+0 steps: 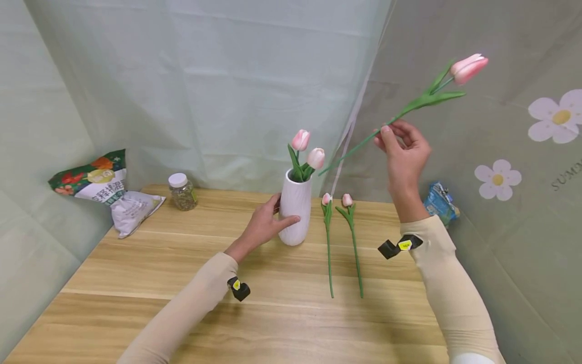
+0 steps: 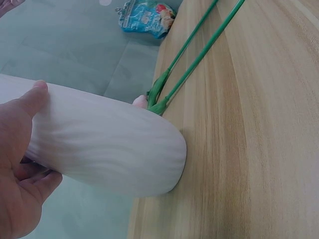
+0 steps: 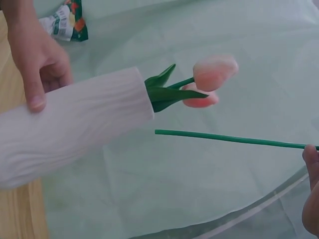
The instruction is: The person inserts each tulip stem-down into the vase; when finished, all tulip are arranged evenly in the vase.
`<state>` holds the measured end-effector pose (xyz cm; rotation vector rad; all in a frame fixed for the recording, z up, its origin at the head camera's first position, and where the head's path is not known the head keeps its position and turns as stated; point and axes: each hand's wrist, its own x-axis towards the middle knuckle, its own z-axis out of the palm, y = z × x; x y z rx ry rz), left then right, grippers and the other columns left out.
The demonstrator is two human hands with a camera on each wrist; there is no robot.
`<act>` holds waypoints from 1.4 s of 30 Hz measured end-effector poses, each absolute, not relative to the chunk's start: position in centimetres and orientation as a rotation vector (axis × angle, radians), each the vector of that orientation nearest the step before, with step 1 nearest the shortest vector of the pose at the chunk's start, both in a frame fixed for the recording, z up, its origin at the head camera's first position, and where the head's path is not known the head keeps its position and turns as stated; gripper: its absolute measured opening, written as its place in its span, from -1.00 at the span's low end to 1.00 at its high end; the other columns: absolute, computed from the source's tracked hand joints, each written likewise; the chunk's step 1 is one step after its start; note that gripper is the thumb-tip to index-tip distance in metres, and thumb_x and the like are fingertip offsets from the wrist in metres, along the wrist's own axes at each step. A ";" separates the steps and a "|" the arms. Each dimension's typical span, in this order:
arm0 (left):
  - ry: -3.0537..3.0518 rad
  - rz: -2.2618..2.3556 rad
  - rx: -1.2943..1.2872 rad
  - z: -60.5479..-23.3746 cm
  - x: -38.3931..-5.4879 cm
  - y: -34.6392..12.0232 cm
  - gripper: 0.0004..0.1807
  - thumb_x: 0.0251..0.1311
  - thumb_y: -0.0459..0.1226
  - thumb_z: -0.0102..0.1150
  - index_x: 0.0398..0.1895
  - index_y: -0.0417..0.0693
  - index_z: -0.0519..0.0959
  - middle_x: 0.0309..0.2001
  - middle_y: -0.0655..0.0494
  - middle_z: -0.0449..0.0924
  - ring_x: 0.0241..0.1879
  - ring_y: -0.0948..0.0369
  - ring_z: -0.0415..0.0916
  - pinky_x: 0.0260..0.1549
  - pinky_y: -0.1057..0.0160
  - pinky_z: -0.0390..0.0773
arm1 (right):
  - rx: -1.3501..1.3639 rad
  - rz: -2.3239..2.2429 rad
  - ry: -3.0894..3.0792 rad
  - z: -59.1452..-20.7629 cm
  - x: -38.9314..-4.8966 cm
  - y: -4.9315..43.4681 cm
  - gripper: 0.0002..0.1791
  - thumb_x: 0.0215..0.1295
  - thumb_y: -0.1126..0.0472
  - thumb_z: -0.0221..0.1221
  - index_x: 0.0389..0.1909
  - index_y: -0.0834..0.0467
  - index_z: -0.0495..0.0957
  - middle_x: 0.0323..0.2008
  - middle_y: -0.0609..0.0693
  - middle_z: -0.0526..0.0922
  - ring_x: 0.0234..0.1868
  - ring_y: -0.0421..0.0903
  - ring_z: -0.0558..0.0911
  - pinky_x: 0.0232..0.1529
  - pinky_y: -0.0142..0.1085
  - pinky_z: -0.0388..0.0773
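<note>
A white ribbed vase (image 1: 295, 212) stands upright on the wooden table, holding two pink tulips (image 1: 301, 140) with green leaves. My left hand (image 1: 265, 222) grips the vase from its left side, thumb across the front; the left wrist view shows the same grip on the vase (image 2: 104, 139). Up at the right, my right hand (image 1: 406, 151) pinches the stem of another pink tulip (image 1: 468, 70). Its bloom points up and right, and the stem's lower end (image 3: 159, 132) is near the vase mouth, apart from it. Two more tulips (image 1: 329, 242) (image 1: 354, 242) lie side by side right of the vase.
A jar with a white lid (image 1: 183, 192) stands at the table's back left, beside a green and white bag (image 1: 109, 189). A blue packet (image 1: 440, 203) is at the right edge behind my right forearm. Fabric curtains (image 1: 273, 76) enclose the table (image 1: 282, 323).
</note>
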<state>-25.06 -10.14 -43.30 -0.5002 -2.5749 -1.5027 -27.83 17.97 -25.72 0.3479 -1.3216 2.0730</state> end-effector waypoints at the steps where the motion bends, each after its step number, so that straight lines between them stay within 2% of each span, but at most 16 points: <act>1: -2.574 -1.504 -0.501 -43.3 -25.1 -10.1 -0.08 0.19 0.04 0.46 0.49 -0.19 0.29 0.31 -0.17 0.51 0.29 -0.01 0.51 0.28 0.03 0.56 | 0.350 2.072 -1.316 -25.6 -27.8 17.9 -0.85 0.20 0.49 0.37 -0.22 0.43 0.65 -0.36 0.17 0.65 -0.40 -0.03 0.76 -0.26 -0.29 0.78; 11: -2.578 -1.497 -0.497 -43.3 -25.0 -10.1 -0.10 0.19 0.04 0.46 0.48 -0.18 0.30 0.31 -0.17 0.52 0.30 0.00 0.51 0.28 0.05 0.55 | 0.369 2.093 -1.298 -25.3 -27.9 16.8 -0.90 0.20 0.53 0.34 -0.27 0.38 0.66 -0.41 0.15 0.65 -0.40 -0.02 0.78 -0.27 -0.29 0.78; 21: -2.575 -1.496 -0.497 -43.4 -25.0 -10.1 -0.09 0.19 0.05 0.45 0.48 -0.18 0.30 0.30 -0.16 0.52 0.29 0.00 0.51 0.28 0.05 0.56 | 0.367 2.053 -1.294 -25.6 -28.3 16.5 -0.91 0.23 0.48 0.35 -0.26 0.33 0.67 -0.39 0.15 0.66 -0.38 -0.02 0.79 -0.31 -0.29 0.78; 27: -2.578 -1.496 -0.498 -43.3 -25.0 -10.1 -0.09 0.19 0.05 0.45 0.49 -0.18 0.29 0.31 -0.16 0.52 0.29 -0.01 0.51 0.28 0.03 0.56 | 0.364 2.101 -1.305 -25.8 -28.2 16.3 -0.89 0.22 0.50 0.34 -0.25 0.39 0.65 -0.38 0.17 0.66 -0.40 -0.03 0.77 -0.27 -0.28 0.78; 36: -2.572 -1.490 -0.508 -43.2 -25.0 -10.1 -0.10 0.19 0.04 0.46 0.47 -0.19 0.31 0.29 -0.17 0.54 0.28 -0.01 0.52 0.27 0.03 0.57 | 0.382 2.082 -1.490 -28.3 -28.2 14.7 -0.75 0.26 0.46 0.34 -0.12 0.53 0.57 -0.35 0.10 0.67 -0.44 -0.12 0.74 -0.26 -0.30 0.78; 42: -2.574 -1.484 -0.509 -43.3 -25.0 -10.1 -0.10 0.19 0.03 0.46 0.47 -0.20 0.30 0.29 -0.18 0.53 0.29 -0.01 0.52 0.27 0.04 0.56 | 0.435 2.080 -1.583 -30.2 -28.0 13.4 -0.81 0.26 0.45 0.34 -0.17 0.45 0.59 -0.36 0.08 0.69 -0.41 -0.08 0.76 -0.26 -0.27 0.78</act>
